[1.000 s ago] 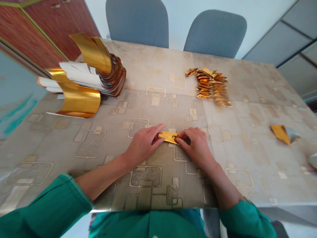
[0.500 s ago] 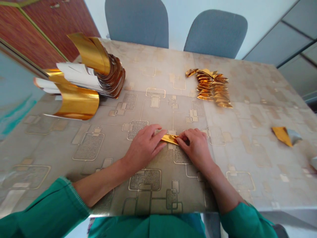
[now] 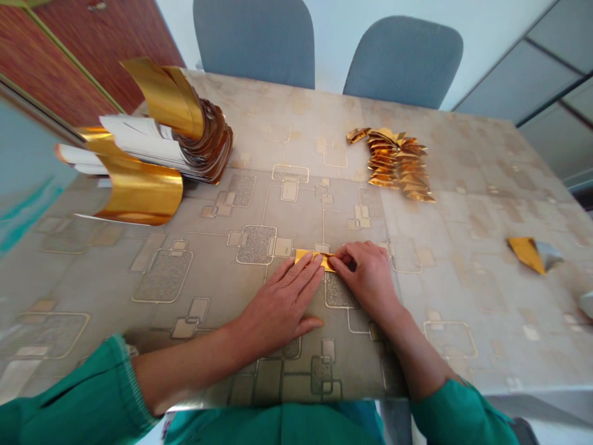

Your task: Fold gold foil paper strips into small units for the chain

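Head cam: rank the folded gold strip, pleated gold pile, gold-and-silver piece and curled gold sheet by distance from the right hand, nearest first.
From the right hand:
1. Folded gold strip: touching, under its fingertips, to its left.
2. Pleated gold pile: ahead, on the table.
3. Gold-and-silver piece: toward the table's right side.
4. Curled gold sheet: far left.

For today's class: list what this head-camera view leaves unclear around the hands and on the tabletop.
Head view:
Gold foil strip: its right end is hidden by the right hand.
Pale object: cut off by the picture's right edge.
Folded gold pieces: too small and overlapped to count.
White-backed foil stack: lower part hidden by the curled gold sheet.
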A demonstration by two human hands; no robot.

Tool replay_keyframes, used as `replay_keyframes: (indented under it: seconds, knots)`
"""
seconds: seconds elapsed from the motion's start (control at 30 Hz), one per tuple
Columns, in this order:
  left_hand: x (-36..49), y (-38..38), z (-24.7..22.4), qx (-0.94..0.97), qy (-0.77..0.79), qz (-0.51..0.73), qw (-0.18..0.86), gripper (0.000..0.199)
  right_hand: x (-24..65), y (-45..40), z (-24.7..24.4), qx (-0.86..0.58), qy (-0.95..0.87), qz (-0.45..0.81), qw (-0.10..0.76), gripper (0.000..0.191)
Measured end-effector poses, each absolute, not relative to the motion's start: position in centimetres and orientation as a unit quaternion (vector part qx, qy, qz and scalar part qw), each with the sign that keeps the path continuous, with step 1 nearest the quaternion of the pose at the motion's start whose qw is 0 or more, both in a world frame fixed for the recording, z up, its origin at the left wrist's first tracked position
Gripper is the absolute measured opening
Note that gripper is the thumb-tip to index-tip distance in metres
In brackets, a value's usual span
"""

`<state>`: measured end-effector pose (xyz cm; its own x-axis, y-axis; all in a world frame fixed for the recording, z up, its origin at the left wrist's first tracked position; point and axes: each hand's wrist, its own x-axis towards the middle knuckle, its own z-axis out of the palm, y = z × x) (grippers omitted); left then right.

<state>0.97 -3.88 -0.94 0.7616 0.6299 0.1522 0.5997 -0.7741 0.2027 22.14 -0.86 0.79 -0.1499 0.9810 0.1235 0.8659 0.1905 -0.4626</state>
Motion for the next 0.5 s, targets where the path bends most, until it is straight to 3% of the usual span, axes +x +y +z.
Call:
replay_keyframes:
  seconds: [0.5]
  knots:
    - [1.05, -3.74, -0.69, 0.935, 0.336, 0.098, 0.061, 0.074, 21.93, -0.99, 0.60, -0.631, -0.739, 0.132, 0.196, 0.013]
